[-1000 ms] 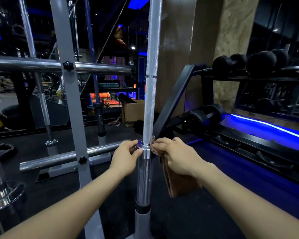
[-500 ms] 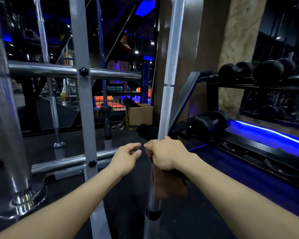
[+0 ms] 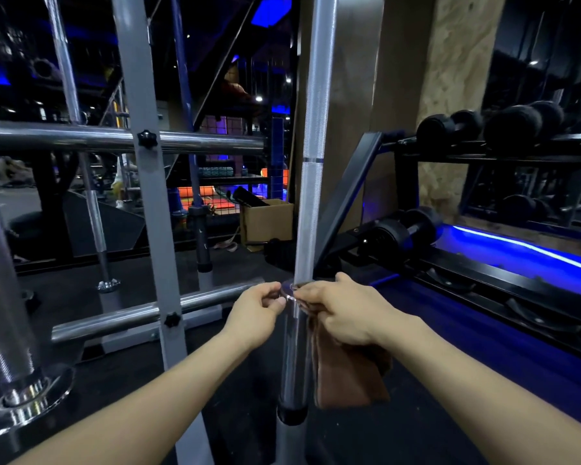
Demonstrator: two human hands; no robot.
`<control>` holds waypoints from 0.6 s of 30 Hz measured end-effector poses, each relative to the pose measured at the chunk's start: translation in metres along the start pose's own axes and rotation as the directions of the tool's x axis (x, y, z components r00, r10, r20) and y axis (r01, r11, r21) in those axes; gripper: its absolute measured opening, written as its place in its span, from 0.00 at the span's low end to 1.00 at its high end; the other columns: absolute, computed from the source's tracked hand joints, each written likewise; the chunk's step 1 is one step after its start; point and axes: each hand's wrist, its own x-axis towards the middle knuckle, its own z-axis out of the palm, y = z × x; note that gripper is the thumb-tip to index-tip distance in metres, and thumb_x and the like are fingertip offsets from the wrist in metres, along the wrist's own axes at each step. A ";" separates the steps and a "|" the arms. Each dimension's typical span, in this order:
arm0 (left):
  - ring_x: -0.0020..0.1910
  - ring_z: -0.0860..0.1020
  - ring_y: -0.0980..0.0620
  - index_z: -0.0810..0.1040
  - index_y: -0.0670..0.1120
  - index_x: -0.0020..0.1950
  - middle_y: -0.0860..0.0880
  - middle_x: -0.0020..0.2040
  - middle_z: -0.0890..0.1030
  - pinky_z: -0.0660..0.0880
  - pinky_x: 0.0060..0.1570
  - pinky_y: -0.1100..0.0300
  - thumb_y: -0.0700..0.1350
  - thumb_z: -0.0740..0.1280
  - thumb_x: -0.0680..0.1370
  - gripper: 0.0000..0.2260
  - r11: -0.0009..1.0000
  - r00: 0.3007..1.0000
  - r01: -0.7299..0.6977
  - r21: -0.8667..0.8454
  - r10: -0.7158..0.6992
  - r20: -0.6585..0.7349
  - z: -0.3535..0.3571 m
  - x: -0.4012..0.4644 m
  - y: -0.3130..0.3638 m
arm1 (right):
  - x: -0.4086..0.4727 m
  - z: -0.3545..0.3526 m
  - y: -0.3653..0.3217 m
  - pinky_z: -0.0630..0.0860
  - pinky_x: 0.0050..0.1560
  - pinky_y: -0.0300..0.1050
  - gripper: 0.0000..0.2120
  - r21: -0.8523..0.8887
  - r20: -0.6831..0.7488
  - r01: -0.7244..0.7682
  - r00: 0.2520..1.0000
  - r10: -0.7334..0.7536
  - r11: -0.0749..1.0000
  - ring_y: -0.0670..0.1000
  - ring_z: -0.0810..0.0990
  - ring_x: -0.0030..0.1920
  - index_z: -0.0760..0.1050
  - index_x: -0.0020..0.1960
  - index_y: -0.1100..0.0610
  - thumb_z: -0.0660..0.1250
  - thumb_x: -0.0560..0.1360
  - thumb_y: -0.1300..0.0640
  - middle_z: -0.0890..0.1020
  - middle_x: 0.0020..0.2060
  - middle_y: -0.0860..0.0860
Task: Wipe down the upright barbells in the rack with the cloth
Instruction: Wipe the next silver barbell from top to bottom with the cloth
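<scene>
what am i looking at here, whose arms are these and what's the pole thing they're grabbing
The picture comes from a camera worn on a person's head, looking down at their own arms in a gym. The pole is a barbell standing upright in a rack. The right hand holds a brown cloth against the bar at its collar; the cloth hangs down beside the sleeve. The left hand pinches at the same spot from the other side. Dumbbells sit on shelves to the right.

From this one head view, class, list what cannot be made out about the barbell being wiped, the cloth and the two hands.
- Barbell: its top is cut off by the upper edge.
- Cloth: its top is hidden under the right hand.
- Left hand: whether its fingertips pinch the cloth or the collar is blurred.
</scene>
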 end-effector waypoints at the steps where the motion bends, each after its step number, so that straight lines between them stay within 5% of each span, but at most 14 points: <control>1: 0.54 0.78 0.53 0.75 0.44 0.66 0.50 0.53 0.81 0.72 0.61 0.58 0.41 0.65 0.78 0.16 1.000 1.000 -0.002 0.005 0.002 -0.007 0.001 0.000 0.001 | -0.004 0.000 0.004 0.71 0.55 0.50 0.28 0.007 -0.004 0.001 1.000 -0.001 1.000 0.51 0.64 0.53 0.66 0.69 0.38 0.55 0.75 0.62 0.65 0.69 0.31; 8: 0.52 0.78 0.56 0.77 0.47 0.63 0.55 0.52 0.80 0.70 0.55 0.63 0.45 0.64 0.79 0.13 0.992 0.998 -0.034 0.125 0.040 -0.047 0.006 -0.007 0.011 | -0.007 0.004 0.028 0.72 0.57 0.51 0.30 -0.017 -0.049 -0.018 0.999 0.017 1.000 0.51 0.65 0.52 0.64 0.71 0.38 0.55 0.75 0.63 0.64 0.70 0.31; 13: 0.53 0.75 0.58 0.73 0.44 0.68 0.55 0.57 0.78 0.67 0.56 0.67 0.43 0.64 0.80 0.16 0.985 0.997 -0.065 0.158 0.071 -0.031 0.006 -0.012 0.015 | 0.005 0.010 0.046 0.73 0.55 0.53 0.21 -0.031 -0.035 -0.114 0.993 0.113 0.993 0.54 0.66 0.55 0.72 0.63 0.47 0.56 0.73 0.63 0.73 0.66 0.43; 18: 0.59 0.75 0.56 0.68 0.46 0.72 0.51 0.64 0.76 0.67 0.60 0.64 0.45 0.64 0.79 0.21 0.987 0.998 -0.063 0.150 0.065 -0.008 0.007 -0.012 0.003 | -0.002 0.034 0.045 0.72 0.57 0.51 0.19 0.290 -0.269 -0.162 0.932 0.243 0.943 0.57 0.69 0.59 0.69 0.65 0.50 0.60 0.75 0.61 0.76 0.60 0.49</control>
